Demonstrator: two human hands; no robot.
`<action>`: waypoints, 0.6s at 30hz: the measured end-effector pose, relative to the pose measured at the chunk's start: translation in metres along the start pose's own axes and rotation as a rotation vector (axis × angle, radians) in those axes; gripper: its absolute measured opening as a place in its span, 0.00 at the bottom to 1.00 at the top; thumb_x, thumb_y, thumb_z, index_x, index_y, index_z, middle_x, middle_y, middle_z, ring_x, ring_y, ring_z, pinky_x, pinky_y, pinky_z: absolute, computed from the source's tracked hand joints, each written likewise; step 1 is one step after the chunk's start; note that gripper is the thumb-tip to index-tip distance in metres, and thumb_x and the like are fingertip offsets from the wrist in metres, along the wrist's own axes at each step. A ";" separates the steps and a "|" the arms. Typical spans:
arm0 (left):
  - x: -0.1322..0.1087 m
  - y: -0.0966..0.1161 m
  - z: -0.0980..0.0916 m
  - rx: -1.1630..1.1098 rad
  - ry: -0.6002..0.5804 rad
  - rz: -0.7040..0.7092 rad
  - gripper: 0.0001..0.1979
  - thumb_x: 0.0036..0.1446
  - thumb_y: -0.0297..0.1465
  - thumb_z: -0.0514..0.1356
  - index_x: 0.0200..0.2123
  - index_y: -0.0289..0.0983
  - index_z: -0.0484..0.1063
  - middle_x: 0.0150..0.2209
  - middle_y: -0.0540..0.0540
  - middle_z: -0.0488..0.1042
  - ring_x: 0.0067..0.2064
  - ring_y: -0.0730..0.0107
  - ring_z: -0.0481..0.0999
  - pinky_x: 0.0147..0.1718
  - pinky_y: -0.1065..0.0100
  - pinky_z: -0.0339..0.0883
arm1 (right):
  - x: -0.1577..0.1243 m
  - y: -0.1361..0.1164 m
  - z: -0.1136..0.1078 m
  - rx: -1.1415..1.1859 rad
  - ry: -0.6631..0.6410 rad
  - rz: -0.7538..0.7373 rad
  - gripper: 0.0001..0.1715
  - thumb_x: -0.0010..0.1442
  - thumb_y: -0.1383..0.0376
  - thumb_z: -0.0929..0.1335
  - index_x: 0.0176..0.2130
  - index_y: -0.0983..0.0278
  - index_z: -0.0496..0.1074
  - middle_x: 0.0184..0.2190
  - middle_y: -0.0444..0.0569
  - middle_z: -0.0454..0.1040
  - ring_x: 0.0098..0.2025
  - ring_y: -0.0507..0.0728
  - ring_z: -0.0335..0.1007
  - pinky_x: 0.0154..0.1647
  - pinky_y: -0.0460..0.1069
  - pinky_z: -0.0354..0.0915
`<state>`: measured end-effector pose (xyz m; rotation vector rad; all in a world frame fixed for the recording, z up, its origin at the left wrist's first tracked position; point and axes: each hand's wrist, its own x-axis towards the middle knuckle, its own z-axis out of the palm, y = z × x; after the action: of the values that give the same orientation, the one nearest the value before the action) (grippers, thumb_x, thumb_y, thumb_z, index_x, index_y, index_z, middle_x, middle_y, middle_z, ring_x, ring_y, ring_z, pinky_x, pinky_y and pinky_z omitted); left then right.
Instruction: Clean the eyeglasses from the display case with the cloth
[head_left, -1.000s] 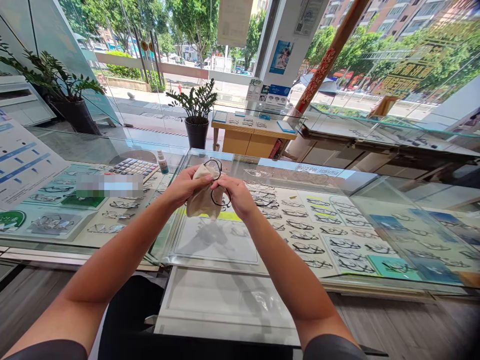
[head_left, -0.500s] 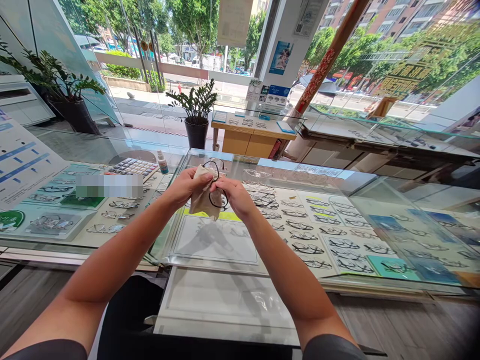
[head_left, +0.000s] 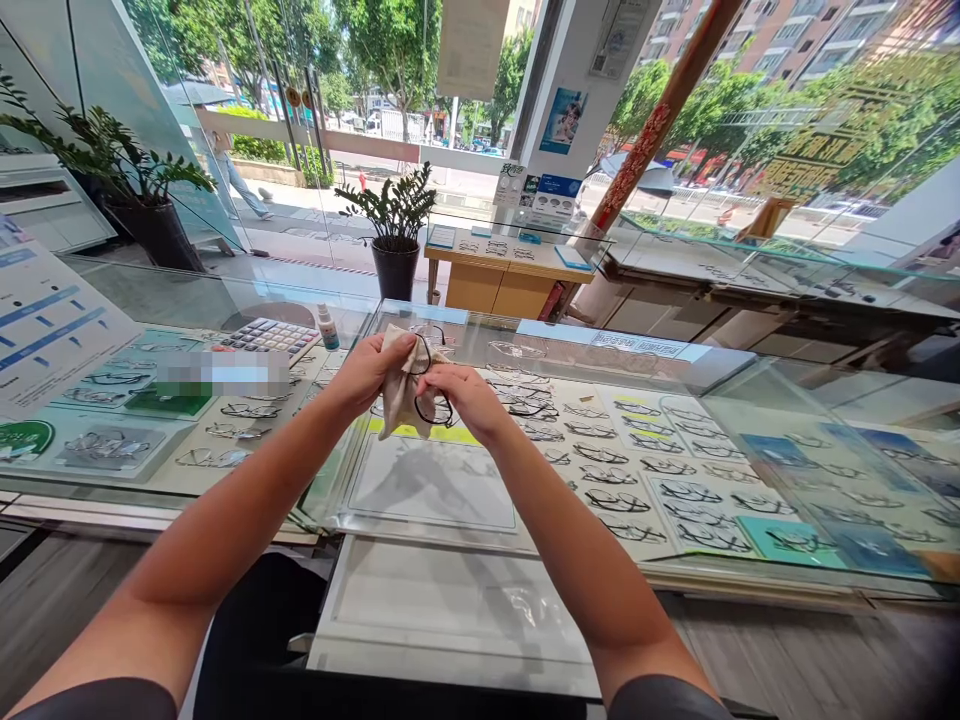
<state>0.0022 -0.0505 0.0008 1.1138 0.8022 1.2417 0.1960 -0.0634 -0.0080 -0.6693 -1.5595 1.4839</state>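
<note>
A pair of dark round-framed glasses (head_left: 435,408) is held up over the glass counter between my two hands. My left hand (head_left: 369,375) is closed on a beige cloth (head_left: 399,405), which wraps round part of the upper lens and hangs down below. The fingers of my right hand (head_left: 466,395) pinch the glasses near the middle of the frame, with the lower rim showing beneath them. Both hands are close together, the cloth lying between them.
Below is a glass display case (head_left: 435,490) with rows of eyeglasses (head_left: 615,500). A spray bottle (head_left: 328,328) and a tray of small samples (head_left: 270,338) stand at left. Potted plants (head_left: 395,265) are beyond, and a person (head_left: 244,180) walks outside.
The cloth and glasses have shifted and turned slightly in my hands, and the cloth's lower edge hangs differently. A walking person has come into view outside at the left.
</note>
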 end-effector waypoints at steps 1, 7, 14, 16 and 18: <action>0.000 -0.001 0.000 0.004 0.004 0.000 0.32 0.44 0.56 0.83 0.30 0.34 0.79 0.27 0.47 0.79 0.27 0.70 0.75 0.28 0.69 0.69 | 0.000 0.000 0.000 -0.008 -0.001 0.001 0.19 0.60 0.50 0.75 0.28 0.62 0.83 0.31 0.47 0.79 0.37 0.56 0.66 0.47 0.53 0.62; 0.000 -0.004 0.001 0.017 0.005 -0.013 0.34 0.43 0.57 0.83 0.31 0.35 0.78 0.27 0.46 0.79 0.27 0.69 0.76 0.28 0.69 0.69 | 0.001 0.004 0.000 -0.063 0.000 0.007 0.19 0.61 0.50 0.74 0.28 0.61 0.83 0.31 0.46 0.78 0.38 0.57 0.66 0.48 0.53 0.61; -0.002 -0.004 0.002 0.025 -0.055 -0.019 0.33 0.44 0.55 0.84 0.30 0.36 0.75 0.25 0.48 0.77 0.26 0.71 0.74 0.28 0.70 0.66 | -0.001 0.002 0.003 -0.080 0.010 0.010 0.19 0.60 0.50 0.75 0.27 0.60 0.83 0.31 0.47 0.79 0.40 0.58 0.68 0.52 0.54 0.63; -0.003 -0.004 0.002 0.023 -0.048 -0.031 0.33 0.42 0.54 0.85 0.31 0.36 0.74 0.25 0.49 0.77 0.26 0.72 0.73 0.27 0.70 0.65 | 0.000 0.004 0.003 -0.077 0.023 0.007 0.19 0.59 0.50 0.75 0.27 0.60 0.82 0.31 0.46 0.79 0.40 0.58 0.68 0.52 0.54 0.63; -0.003 -0.004 0.002 0.026 -0.046 -0.046 0.33 0.41 0.52 0.85 0.32 0.36 0.74 0.26 0.49 0.77 0.26 0.72 0.74 0.28 0.71 0.66 | 0.001 0.007 0.002 -0.067 0.040 0.002 0.20 0.59 0.49 0.75 0.26 0.60 0.82 0.30 0.46 0.79 0.40 0.58 0.68 0.51 0.54 0.63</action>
<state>0.0046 -0.0540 -0.0032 1.1352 0.8068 1.1662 0.1923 -0.0622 -0.0142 -0.7350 -1.5840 1.4165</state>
